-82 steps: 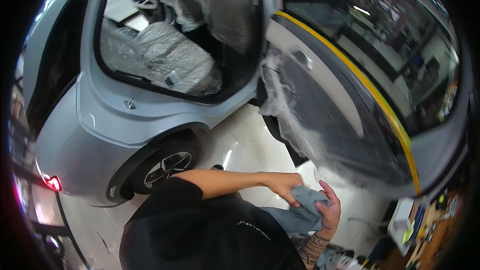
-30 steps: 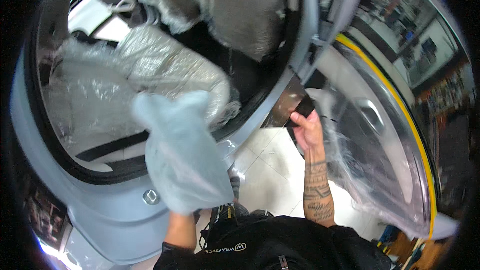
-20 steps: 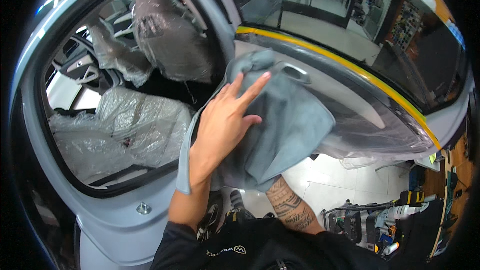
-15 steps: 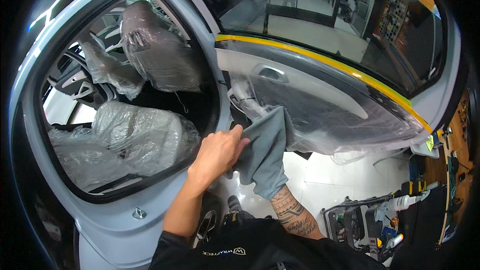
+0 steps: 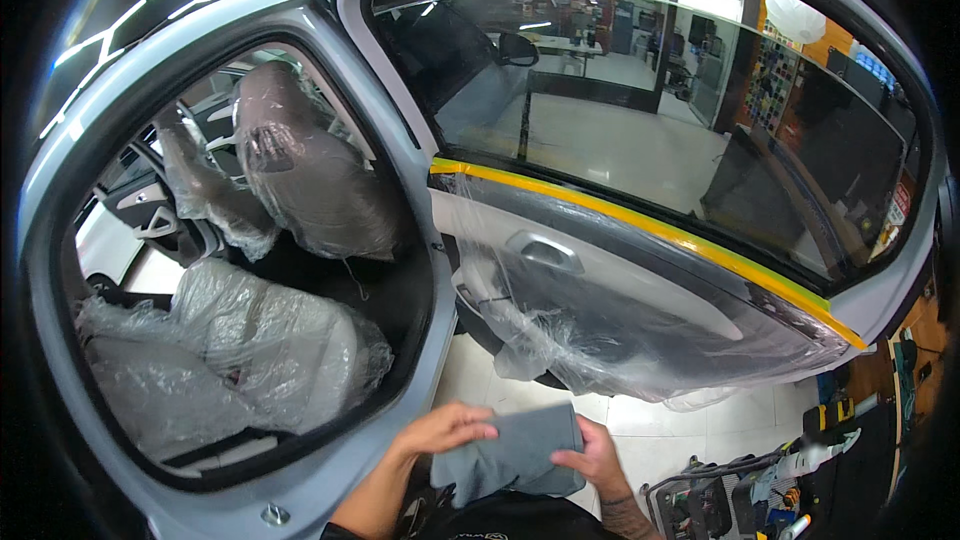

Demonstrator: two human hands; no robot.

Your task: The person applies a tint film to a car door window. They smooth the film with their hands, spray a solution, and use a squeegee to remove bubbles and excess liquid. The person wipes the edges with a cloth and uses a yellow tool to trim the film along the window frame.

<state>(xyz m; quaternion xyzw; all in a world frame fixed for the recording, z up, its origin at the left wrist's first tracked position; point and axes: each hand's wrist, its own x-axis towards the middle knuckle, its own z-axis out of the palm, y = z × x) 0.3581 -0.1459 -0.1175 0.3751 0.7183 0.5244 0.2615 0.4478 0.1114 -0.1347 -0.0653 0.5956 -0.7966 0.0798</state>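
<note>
the person's black shirt [image 5: 515,528] meets the bottom edge of the view. just in front of it, held up over the pale tiled floor [image 5: 655,418], is a folded grey-blue cloth [image 5: 510,455]. the left hand [image 5: 442,430] has its fingers closed over the cloth's upper left corner. the right hand [image 5: 600,455] grips the cloth's right edge, its thumb lying across the upper face and the rest of its fingers partly hidden.

on the floor to the right stands a dark mesh cart [image 5: 708,510] carrying assorted small items. to the left, a metal door striker [image 5: 275,514] sits on the light blue car's body, near the lower edge of the door opening.

past the hands, the open car door [image 5: 650,290] spans the right side. clear plastic sheeting [image 5: 565,355] hangs along its lower edge, and yellow tape [image 5: 640,227] runs beneath its window [image 5: 600,155].

inside the car, the rear seat [image 5: 270,340] is wrapped in clear plastic; farther in, the front seat [image 5: 305,165] is wrapped too.
</note>
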